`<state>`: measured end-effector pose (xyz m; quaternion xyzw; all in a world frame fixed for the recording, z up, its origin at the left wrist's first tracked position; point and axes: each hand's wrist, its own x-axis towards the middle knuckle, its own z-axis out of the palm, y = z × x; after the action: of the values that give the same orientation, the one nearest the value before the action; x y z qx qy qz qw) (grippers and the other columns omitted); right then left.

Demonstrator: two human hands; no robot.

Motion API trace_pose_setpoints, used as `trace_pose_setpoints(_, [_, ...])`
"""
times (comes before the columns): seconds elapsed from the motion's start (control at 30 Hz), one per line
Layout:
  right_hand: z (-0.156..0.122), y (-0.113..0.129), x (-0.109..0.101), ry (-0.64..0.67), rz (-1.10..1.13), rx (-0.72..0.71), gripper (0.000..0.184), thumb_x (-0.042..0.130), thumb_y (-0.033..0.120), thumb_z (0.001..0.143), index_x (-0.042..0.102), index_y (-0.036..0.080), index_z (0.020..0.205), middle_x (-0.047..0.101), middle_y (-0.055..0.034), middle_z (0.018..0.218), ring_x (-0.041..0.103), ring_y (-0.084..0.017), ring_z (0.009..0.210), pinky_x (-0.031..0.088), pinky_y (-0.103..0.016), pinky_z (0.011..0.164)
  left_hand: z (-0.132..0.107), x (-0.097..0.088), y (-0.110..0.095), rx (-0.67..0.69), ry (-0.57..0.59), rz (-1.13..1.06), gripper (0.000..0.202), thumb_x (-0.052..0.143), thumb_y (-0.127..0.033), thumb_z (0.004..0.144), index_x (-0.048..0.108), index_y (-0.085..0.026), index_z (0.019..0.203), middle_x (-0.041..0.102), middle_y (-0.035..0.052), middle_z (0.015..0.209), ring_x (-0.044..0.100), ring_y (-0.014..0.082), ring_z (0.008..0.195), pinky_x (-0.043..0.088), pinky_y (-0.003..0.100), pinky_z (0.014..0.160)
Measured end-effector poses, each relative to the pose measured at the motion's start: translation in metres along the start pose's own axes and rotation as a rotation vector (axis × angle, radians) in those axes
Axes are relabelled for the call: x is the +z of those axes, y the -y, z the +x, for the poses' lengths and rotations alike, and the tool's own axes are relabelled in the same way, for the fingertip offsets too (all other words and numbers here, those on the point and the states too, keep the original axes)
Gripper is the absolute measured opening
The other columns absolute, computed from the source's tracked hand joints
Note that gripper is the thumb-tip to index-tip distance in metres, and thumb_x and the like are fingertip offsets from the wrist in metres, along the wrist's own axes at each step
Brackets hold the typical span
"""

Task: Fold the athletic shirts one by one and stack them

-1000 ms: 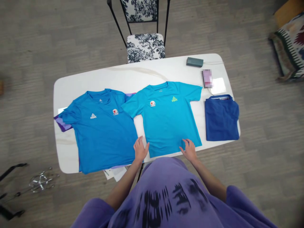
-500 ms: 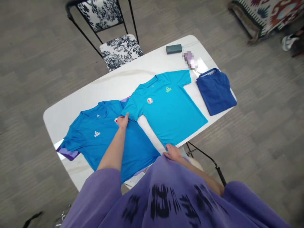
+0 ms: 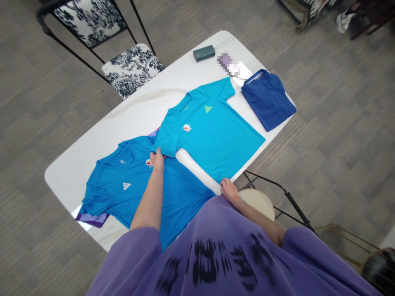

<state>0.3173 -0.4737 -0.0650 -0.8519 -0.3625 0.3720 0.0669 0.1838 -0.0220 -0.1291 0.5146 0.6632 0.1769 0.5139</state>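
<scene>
A light blue T-shirt (image 3: 212,131) lies face up and spread flat on the table, with a round badge and a green logo on its chest. My left hand (image 3: 157,160) is closed on its sleeve at the left. At the lower left corner of the hem, my right hand (image 3: 229,190) pinches the cloth, close to the table's near edge. Partly under the light blue sleeve is a darker blue T-shirt (image 3: 123,201), also laid out face up. Beneath that one, purple cloth (image 3: 95,220) peeks out at the sleeve and collar.
A folded navy garment (image 3: 268,102) rests at the right end of the white table (image 3: 74,164). A dark green case (image 3: 204,53) and a blurred-out purple object (image 3: 226,62) are at the far side. Chairs stand beyond (image 3: 132,68) and near the right (image 3: 259,201). Someone's shoe (image 3: 343,21) shows top right.
The view has shifted, so the far chair and the table's right end sit further left. Both hands keep their hold on the light blue T-shirt, which stays spread out.
</scene>
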Motion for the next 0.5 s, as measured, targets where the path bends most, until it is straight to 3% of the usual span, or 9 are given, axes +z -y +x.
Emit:
trace_pose_setpoints(0.1, [-0.004,-0.011,0.000,-0.016,0.061,-0.006,0.018,0.047,0.023,0.110,0.064,0.026,0.109,0.070,-0.0145,0.122,0.062,-0.031,0.117,0.050,-0.041,0.109,0.003,0.003,-0.002,-0.005,-0.019,-0.048,0.040,0.046,-0.039,0.114,0.050,-0.019,0.149,0.070,0.0175,0.147,0.077,0.0185,0.110,0.070,0.032,0.088])
trace_pose_setpoints(0.17, [-0.008,-0.019,-0.005,-0.035,0.106,-0.009,0.020,0.046,0.025,0.110,0.066,0.027,0.112,0.071,-0.0151,0.123,0.062,-0.033,0.119,0.049,-0.045,0.112,0.005,0.005,-0.012,0.001,-0.042,-0.059,0.039,0.048,-0.041,0.115,0.050,-0.019,0.147,0.073,0.0148,0.138,0.076,0.0159,0.101,0.069,0.030,0.087])
trace_pose_setpoints(0.3, [-0.011,-0.040,-0.029,-0.087,0.203,-0.022,0.028,0.044,0.022,0.107,0.069,0.033,0.115,0.069,-0.0149,0.125,0.062,-0.036,0.123,0.050,-0.052,0.114,0.010,0.024,-0.061,0.057,0.010,-0.136,0.037,0.062,-0.047,0.111,0.058,-0.018,0.134,0.074,0.0075,0.114,0.073,0.0134,0.084,0.068,0.030,0.084])
trace_pose_setpoints(0.4, [-0.004,-0.061,-0.055,-0.138,0.296,-0.020,0.029,0.047,0.022,0.103,0.072,0.034,0.110,0.064,-0.0144,0.123,0.063,-0.037,0.121,0.053,-0.054,0.112,0.014,0.060,-0.113,0.087,0.129,-0.208,0.035,0.066,-0.048,0.109,0.062,-0.018,0.127,0.074,0.0062,0.106,0.079,0.0167,0.089,0.068,0.032,0.087])
trace_pose_setpoints(0.5, [0.011,-0.088,-0.078,-0.198,0.428,0.007,0.025,0.049,0.024,0.101,0.073,0.034,0.103,0.060,-0.0142,0.121,0.063,-0.037,0.120,0.055,-0.054,0.111,0.025,0.115,-0.161,0.071,0.212,-0.209,0.032,0.068,-0.045,0.110,0.062,-0.016,0.123,0.074,0.0073,0.101,0.083,0.0217,0.099,0.069,0.036,0.093])
